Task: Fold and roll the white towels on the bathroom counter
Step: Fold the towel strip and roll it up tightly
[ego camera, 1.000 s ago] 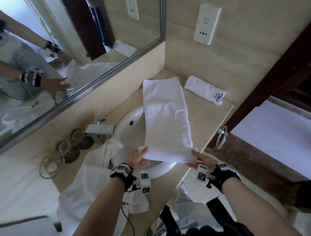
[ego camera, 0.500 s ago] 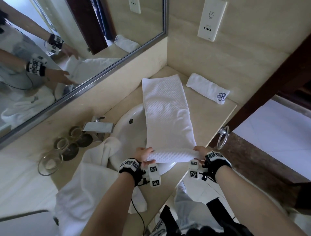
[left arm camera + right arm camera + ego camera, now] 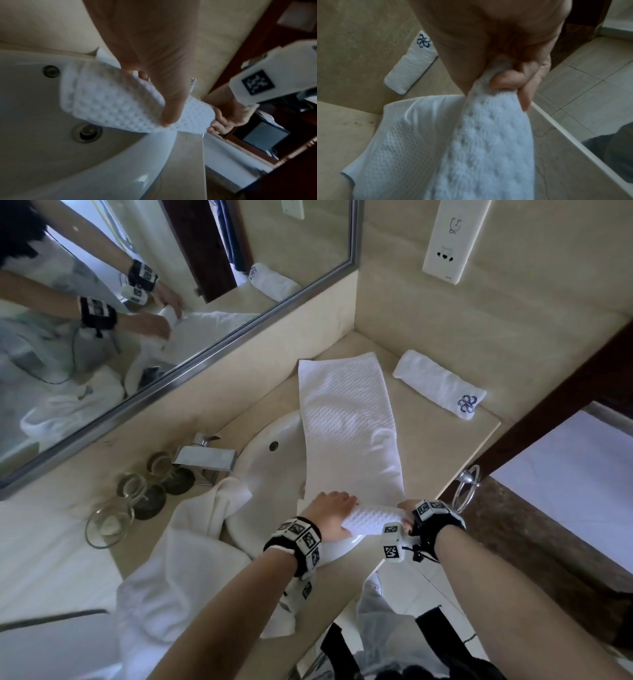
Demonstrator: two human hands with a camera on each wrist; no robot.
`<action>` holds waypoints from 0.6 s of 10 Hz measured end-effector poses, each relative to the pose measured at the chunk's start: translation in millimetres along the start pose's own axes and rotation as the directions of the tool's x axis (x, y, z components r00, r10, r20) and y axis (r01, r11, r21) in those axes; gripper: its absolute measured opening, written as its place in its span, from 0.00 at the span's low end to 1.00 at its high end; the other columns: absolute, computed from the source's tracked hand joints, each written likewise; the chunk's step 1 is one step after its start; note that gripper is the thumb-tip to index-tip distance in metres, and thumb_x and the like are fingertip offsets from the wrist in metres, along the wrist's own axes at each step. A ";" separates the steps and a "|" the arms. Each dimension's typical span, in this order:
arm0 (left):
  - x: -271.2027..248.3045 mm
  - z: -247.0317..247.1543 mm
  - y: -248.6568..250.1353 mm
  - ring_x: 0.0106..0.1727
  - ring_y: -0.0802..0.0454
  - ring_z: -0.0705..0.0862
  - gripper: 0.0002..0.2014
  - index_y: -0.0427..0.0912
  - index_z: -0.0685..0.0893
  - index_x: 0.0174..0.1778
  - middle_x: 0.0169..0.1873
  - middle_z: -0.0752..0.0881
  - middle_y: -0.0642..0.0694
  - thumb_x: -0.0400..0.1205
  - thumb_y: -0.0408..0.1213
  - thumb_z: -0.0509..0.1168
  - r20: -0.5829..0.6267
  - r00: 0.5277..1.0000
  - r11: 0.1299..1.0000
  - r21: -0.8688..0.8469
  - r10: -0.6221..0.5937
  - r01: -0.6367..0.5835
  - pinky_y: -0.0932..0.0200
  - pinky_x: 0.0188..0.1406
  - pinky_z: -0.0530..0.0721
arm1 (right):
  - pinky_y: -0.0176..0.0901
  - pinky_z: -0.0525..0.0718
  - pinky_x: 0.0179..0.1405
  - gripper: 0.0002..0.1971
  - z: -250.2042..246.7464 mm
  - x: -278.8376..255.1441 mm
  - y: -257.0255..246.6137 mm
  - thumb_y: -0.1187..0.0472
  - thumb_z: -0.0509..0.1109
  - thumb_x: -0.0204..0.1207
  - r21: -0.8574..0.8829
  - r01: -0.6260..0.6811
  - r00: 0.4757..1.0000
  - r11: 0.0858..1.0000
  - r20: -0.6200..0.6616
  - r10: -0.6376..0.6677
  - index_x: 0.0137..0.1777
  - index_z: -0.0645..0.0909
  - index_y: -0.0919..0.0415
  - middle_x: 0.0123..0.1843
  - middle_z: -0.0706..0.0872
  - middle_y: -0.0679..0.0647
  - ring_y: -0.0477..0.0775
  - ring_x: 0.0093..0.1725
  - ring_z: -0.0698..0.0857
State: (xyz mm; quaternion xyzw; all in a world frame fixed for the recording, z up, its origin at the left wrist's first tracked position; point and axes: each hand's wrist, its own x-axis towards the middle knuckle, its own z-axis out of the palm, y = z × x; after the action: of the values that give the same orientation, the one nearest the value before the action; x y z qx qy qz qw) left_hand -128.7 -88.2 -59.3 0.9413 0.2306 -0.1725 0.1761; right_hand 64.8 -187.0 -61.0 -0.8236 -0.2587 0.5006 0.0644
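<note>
I have one white rolled towel with a blue emblem [image 3: 442, 386] finished by the wall. My left hand [image 3: 330, 513] and right hand [image 3: 407, 513] curl around the waffle-textured white towel [image 3: 346, 422], starting its roll over the white sink [image 3: 270, 470]; a crumpled white towel [image 3: 191, 559] waits.

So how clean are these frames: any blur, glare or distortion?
Head view: sharp, wide-angle bend along the mirror frame, soft daylight. Left wrist view: motion-smeared waffle towel, small glare on the sink rim. Right wrist view: soft throughout, rolled towel emblem readable.
</note>
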 end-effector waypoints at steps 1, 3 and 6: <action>11.9 -5.8 16.0 0.59 0.37 0.79 0.20 0.35 0.71 0.66 0.58 0.80 0.38 0.78 0.37 0.61 0.149 0.984 0.992 0.086 -0.099 0.087 0.46 0.57 0.74 | 0.41 0.80 0.29 0.04 0.6 9.4 -1.8 0.62 0.61 0.82 0.427 -0.133 0.991 0.894 0.055 0.121 0.48 0.70 0.61 0.31 0.84 0.45 0.55 0.48 0.73; 33.9 -26.4 24.4 0.58 0.39 0.80 0.15 0.37 0.79 0.60 0.59 0.83 0.37 0.80 0.36 0.56 0.235 0.926 0.949 -0.038 -0.296 0.313 0.51 0.60 0.74 | 0.46 0.82 0.59 0.31 -8.0 41.3 -3.1 0.56 0.63 0.80 0.269 -0.144 0.974 0.952 -0.133 0.185 0.78 0.63 0.73 0.76 0.72 0.67 0.65 0.70 0.77; 35.6 -34.4 16.9 0.72 0.36 0.74 0.29 0.47 0.75 0.69 0.69 0.77 0.41 0.76 0.59 0.58 0.247 0.912 0.944 0.036 -0.327 0.328 0.37 0.71 0.70 | 0.60 0.68 0.70 0.44 17.5 8.3 -50.0 0.53 0.81 0.61 -0.613 0.325 0.935 0.721 0.094 -0.341 0.76 0.64 0.53 0.73 0.68 0.58 0.63 0.73 0.68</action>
State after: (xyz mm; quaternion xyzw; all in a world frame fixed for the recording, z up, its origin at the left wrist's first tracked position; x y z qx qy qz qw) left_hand -82.3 -74.9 -39.3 0.8596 0.3614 -0.3157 0.1754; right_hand 34.7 -142.8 -57.9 -0.7448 -0.5510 0.3576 -0.1173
